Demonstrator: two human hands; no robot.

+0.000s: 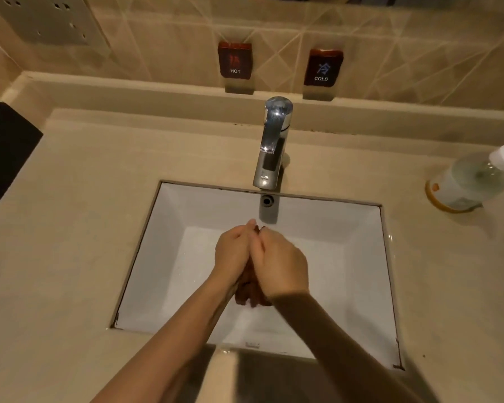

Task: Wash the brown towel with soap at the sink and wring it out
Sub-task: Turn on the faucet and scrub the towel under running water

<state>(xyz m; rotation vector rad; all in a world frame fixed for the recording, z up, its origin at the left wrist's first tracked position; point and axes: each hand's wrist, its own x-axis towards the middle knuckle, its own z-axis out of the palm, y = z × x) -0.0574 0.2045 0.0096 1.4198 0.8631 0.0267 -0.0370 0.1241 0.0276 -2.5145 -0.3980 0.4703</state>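
Over the white sink basin, my left hand and my right hand are pressed close together, both gripping the bunched brown towel. Most of the towel is hidden between my palms; a dark brown wad hangs out below my wrists, and a small tip shows above my fingers. The chrome tap stands behind the basin, its spout just beyond my fingertips. No stream of water is visible from it.
A soap pump bottle stands on the beige counter at the right. A dark box sits at the left edge. HOT and COLD signs hang on the tiled wall behind the tap.
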